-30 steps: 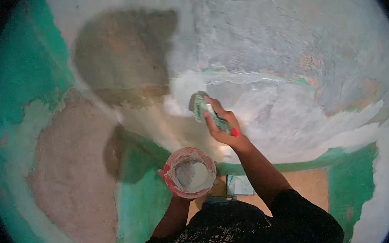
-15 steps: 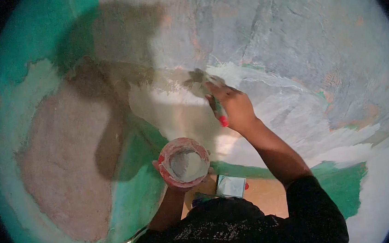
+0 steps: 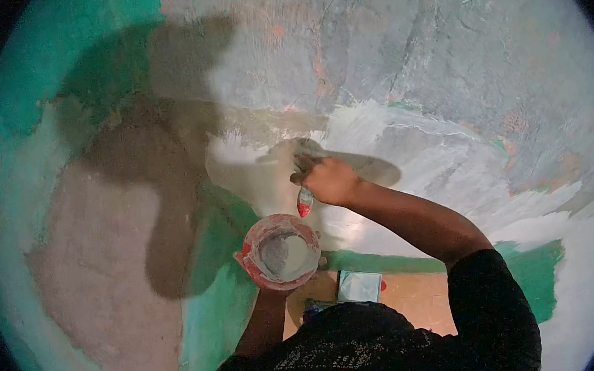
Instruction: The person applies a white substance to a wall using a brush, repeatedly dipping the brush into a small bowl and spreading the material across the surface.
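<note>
My left hand [image 3: 272,292] supports a red, putty-smeared bowl [image 3: 256,263] from beneath, its fingers wrapped around the sides. Whitish putty [image 3: 298,252] lies along the right side inside it. Above and right of the bowl, my right hand [image 3: 330,180] is closed around a putty knife [image 3: 305,203], whose red-tipped handle points down toward me. Its blade is mostly hidden by the fingers, close against the wall. White filler [image 3: 358,121] coats the wall around that hand, with brushed, ragged edges.
The wall [image 3: 382,29] is rough grey plaster above, with green paint [image 3: 109,53] at the left and a bare brownish patch [image 3: 106,266]. Below me, a pale square box [image 3: 359,286] rests on a tan surface [image 3: 416,299]. My shadow falls across the wall.
My right hand has moved down and to the left along the wall with the putty knife, closer to the bowl. The left hand holds the bowl in nearly the same place.
</note>
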Motion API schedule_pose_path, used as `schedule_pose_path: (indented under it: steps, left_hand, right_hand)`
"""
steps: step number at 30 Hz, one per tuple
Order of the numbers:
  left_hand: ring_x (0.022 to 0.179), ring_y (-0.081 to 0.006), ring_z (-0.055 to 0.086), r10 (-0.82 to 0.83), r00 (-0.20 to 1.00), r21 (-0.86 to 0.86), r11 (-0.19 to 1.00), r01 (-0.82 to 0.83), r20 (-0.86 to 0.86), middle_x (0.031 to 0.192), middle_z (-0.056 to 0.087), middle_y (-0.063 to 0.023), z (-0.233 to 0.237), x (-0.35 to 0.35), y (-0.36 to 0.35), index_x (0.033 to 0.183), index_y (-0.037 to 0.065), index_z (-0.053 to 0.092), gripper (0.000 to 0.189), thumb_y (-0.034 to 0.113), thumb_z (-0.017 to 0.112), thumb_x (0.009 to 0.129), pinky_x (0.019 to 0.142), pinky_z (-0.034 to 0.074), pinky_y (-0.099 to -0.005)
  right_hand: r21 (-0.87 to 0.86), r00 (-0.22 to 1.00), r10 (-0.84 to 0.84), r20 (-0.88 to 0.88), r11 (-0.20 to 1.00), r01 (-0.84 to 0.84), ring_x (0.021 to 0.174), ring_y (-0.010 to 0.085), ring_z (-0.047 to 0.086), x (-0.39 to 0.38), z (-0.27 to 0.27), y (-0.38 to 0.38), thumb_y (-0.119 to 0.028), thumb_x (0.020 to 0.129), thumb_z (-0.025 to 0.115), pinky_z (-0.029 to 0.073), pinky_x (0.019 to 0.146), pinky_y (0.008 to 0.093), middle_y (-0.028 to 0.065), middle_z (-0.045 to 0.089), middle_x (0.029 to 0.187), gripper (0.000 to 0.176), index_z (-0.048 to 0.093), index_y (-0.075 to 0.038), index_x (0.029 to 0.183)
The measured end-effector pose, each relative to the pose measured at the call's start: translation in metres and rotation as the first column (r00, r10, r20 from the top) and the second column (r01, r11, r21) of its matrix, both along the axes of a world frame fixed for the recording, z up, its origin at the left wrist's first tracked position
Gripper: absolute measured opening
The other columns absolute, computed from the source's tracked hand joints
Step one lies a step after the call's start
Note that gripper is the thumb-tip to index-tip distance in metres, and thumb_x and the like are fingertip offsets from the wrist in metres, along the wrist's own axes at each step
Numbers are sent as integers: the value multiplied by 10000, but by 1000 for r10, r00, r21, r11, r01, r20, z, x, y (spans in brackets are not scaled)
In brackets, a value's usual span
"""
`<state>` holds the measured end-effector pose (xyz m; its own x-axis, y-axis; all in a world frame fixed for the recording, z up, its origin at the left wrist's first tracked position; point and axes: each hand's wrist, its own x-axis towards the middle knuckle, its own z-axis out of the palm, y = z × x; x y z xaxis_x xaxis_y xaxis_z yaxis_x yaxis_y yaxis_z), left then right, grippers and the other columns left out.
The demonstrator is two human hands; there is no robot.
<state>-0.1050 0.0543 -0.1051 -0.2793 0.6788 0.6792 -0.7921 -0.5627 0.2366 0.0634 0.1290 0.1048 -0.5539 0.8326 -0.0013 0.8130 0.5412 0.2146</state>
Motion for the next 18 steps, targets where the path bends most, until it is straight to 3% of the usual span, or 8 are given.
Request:
schedule_pose_path:
  steps: [1,2,4,6,9,11,16,18]
  left_hand:
    - [1357,-480,304,-480,870,-11,875,484,117,1515,266,-236,10,-3,-4,1480,229,337,1098,885,552,626,994,284,-783]
    - [1362,-469,303,-784,526,-33,547,837,329,1516,275,-220,20,-5,-9,1477,241,344,1078,885,541,634,994,284,-782]
    - [1372,-446,301,-872,445,-233,398,887,205,1511,303,-192,26,-23,2,1470,261,355,1041,879,525,650,988,294,-780]
    - [1324,-466,368,-855,385,-164,349,923,349,1464,374,-199,45,-22,-2,1457,197,362,1082,869,569,635,986,345,-749]
    - [1309,-476,394,-787,345,-227,263,938,511,1453,393,-200,50,-30,-4,1458,166,354,1111,858,603,625,977,370,-741]
    - [1280,-487,420,-777,380,-280,269,921,502,1451,385,-217,52,-36,-4,1456,156,352,1118,867,589,626,944,403,-733]
    - [1227,-504,467,-861,477,-281,420,863,178,1422,401,-263,72,-48,4,1436,109,366,1123,874,567,639,854,493,-702]
    - [1284,-527,393,-897,386,-155,359,920,214,1451,344,-285,76,-47,5,1463,133,330,1162,876,594,609,921,418,-740]
  right_hand:
    - [64,1000,13,-27,998,-11,1175,340,591,0,6,-3,-107,810,559,571,808,409,219,479,1409,371,645,-136,1170]
    - [190,995,62,-72,981,-47,1156,353,598,4,6,2,-124,817,561,573,801,418,200,503,1390,356,645,-141,1162]
    - [430,973,185,-141,896,-108,1117,381,613,18,7,15,-160,829,566,577,786,436,162,551,1352,327,645,-153,1146]
    - [424,976,157,-151,902,-79,1138,383,604,24,2,16,-156,820,573,577,786,436,145,548,1362,343,641,-164,1157]
    - [372,969,86,-230,928,6,1194,346,583,27,1,10,-112,780,605,570,819,407,103,544,1385,391,652,-182,1162]
    - [334,955,56,-290,941,46,1209,317,577,31,0,7,-88,760,621,563,844,394,90,551,1380,414,658,-184,1161]
    - [314,870,48,-491,941,126,1136,317,611,34,6,4,-69,737,631,546,868,396,98,591,1322,401,681,-183,1119]
    - [315,846,46,-532,938,146,1131,322,613,34,4,3,-59,738,626,544,871,404,96,595,1316,406,682,-192,1118]
